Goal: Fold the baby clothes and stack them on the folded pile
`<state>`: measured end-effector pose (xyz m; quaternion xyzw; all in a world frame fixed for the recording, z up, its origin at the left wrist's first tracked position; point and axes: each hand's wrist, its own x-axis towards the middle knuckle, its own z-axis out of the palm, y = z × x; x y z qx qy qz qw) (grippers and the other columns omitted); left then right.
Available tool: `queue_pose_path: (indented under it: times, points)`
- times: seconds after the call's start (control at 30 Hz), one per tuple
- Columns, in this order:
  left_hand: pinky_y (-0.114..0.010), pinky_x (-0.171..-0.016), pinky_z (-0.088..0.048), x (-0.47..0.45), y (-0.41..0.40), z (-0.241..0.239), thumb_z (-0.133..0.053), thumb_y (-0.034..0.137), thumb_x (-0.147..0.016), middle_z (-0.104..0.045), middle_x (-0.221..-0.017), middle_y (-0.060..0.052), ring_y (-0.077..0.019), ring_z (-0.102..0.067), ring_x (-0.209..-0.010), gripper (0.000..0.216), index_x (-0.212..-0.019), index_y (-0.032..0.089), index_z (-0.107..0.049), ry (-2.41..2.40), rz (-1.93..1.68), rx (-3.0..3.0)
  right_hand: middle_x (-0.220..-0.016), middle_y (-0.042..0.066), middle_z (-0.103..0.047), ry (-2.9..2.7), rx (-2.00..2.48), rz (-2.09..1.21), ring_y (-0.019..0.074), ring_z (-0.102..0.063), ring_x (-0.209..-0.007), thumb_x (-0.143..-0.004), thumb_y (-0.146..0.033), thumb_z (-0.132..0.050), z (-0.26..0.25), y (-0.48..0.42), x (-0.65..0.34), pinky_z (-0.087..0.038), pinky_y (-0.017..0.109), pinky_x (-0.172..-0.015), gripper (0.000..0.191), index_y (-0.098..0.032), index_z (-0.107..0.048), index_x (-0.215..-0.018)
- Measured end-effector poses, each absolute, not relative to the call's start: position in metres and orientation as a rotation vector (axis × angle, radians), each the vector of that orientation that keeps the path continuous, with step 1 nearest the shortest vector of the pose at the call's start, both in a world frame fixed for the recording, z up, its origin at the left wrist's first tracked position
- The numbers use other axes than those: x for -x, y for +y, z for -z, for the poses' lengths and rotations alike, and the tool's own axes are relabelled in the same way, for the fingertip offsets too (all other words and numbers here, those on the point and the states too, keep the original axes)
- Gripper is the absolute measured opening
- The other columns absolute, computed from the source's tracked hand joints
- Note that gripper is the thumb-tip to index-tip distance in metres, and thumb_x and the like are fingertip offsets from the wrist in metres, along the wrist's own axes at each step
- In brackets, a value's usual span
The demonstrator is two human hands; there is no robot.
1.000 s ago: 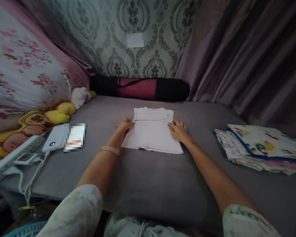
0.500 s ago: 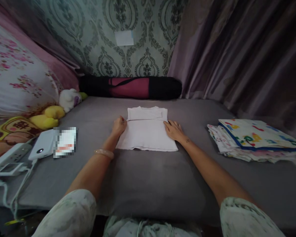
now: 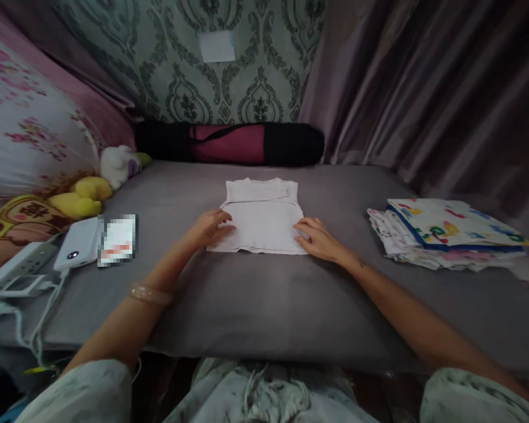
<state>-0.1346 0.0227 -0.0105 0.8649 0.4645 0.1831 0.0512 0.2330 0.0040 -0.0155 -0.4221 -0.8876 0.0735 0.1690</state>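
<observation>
A small white shirt (image 3: pixel 264 220) lies flat in front of me, its sleeves folded across the upper part and its neckline facing away. At its left side is my left hand (image 3: pixel 211 228), fingers apart over the edge and slightly blurred. My right hand (image 3: pixel 320 238) rests on the lower right edge, fingers spread and curved on the cloth. Neither hand shows a grip on the fabric. A bracelet circles my left wrist.
Folded patterned cloths (image 3: pixel 449 232) are stacked at the right. A white power bank (image 3: pixel 78 244), a power strip (image 3: pixel 17 270) with cables and plush toys (image 3: pixel 81 197) line the left. A black and red rolled bag (image 3: pixel 229 144) lies against the wall on the grey sheet (image 3: pixel 247 305).
My left hand has gone from a closed pose at the shirt's upper left side to lower, with fingers opened. My right hand has slid toward the lower right edge. The view has tilted slightly down.
</observation>
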Motion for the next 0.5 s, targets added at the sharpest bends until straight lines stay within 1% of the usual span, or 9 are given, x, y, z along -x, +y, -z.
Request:
queue_pose_path:
  times: [0.07, 0.13, 0.2, 0.33, 0.4, 0.5]
  points:
    - [-0.031, -0.079, -0.047, 0.129, 0.003, 0.009, -0.055, 0.048, -0.087, -0.061, -0.095, -0.007, -0.0175, -0.058, -0.085, 0.035, -0.102, 0.017, -0.061, 1.211, -0.570, -2.606, -0.113, 0.009, -0.059, -2.536, 1.108, -0.268, 0.0232, -0.053, -0.105, -0.090, -0.037, -0.052, 0.014, -0.008, -0.231, -0.042, 0.040, -0.096, 0.033, -0.021, -0.062, -0.118]
    - [-0.030, -0.081, -0.047, 0.126, -0.013, 0.010, -0.058, 0.050, -0.085, -0.061, -0.097, -0.007, -0.0179, -0.059, -0.089, 0.037, -0.104, 0.018, -0.062, 1.121, -0.581, -2.598, -0.111, 0.009, -0.059, -2.543, 1.062, -0.325, 0.0226, -0.054, -0.103, -0.088, -0.039, -0.056, 0.015, -0.016, -0.232, -0.044, 0.039, -0.094, 0.033, -0.022, -0.064, -0.115]
    - [-0.031, -0.083, -0.047, 0.126, -0.024, 0.012, -0.055, 0.048, -0.088, -0.061, -0.100, -0.008, -0.0182, -0.059, -0.093, 0.034, -0.104, 0.019, -0.063, 1.101, -0.589, -2.611, -0.111, 0.009, -0.058, -2.543, 1.037, -0.349, 0.0222, -0.055, -0.103, -0.089, -0.040, -0.057, 0.017, -0.019, -0.235, -0.044, 0.040, -0.093, 0.032, -0.023, -0.064, -0.115]
    - [-0.032, -0.088, -0.046, 0.128, -0.033, 0.010, -0.041, 0.037, -0.096, -0.062, -0.103, -0.008, -0.0188, -0.058, -0.100, 0.029, -0.101, 0.020, -0.063, 1.127, -0.500, -2.722, -0.112, 0.009, -0.059, -2.614, 0.963, -0.248, 0.0220, -0.055, -0.105, -0.094, -0.039, -0.048, 0.019, -0.022, -0.241, -0.045, 0.038, -0.093, 0.030, -0.022, -0.064, -0.113]
    - [-0.032, -0.088, -0.046, 0.125, -0.036, 0.008, -0.036, 0.034, -0.097, -0.063, -0.098, -0.008, -0.0193, -0.058, -0.099, 0.030, -0.096, 0.019, -0.062, 1.175, -0.411, -2.770, -0.112, 0.009, -0.060, -2.670, 0.956, -0.149, 0.0222, -0.055, -0.105, -0.096, -0.037, -0.043, 0.017, -0.025, -0.240, -0.046, 0.038, -0.092, 0.029, -0.022, -0.064, -0.109]
    - [-0.032, -0.085, -0.046, 0.117, -0.036, 0.009, -0.032, 0.033, -0.097, -0.062, -0.091, -0.009, -0.0200, -0.059, -0.093, 0.030, -0.089, 0.020, -0.058, 1.365, -0.315, -2.750, -0.108, 0.010, -0.062, -2.718, 1.043, -0.048, 0.0225, -0.055, -0.101, -0.098, -0.034, -0.037, 0.014, -0.028, -0.235, -0.045, 0.037, -0.092, 0.031, -0.021, -0.064, -0.103]
